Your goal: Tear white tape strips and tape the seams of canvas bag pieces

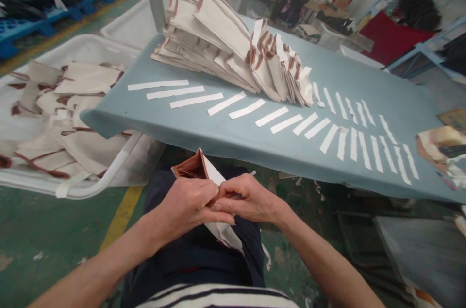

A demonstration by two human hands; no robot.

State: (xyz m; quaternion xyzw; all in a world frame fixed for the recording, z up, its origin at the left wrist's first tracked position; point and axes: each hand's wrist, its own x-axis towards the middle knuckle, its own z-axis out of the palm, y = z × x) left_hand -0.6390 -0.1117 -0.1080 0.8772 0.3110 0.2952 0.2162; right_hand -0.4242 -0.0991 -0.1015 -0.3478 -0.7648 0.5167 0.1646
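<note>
Over my lap is a cream fabric pouch (227,237) with a brown lining, its mouth gaping toward the table. My left hand (194,201) is closed on the pouch's edge, thumb and fingers pinched together. Right against it, my right hand (249,196) pinches the same edge, and the fingertips of both hands meet. Whatever small piece may lie between the fingertips is hidden. Just beyond the hands, rows of white strips (245,104) lie spread on the blue-green covered table (204,128).
A stack of cream pouches (207,21) stands on the table, with a folded bunch (280,67) beside it. At left, a white bin (109,172) holds more pouches. A tape roll (442,140) lies at the table's right end. A person in red (396,36) is farther back.
</note>
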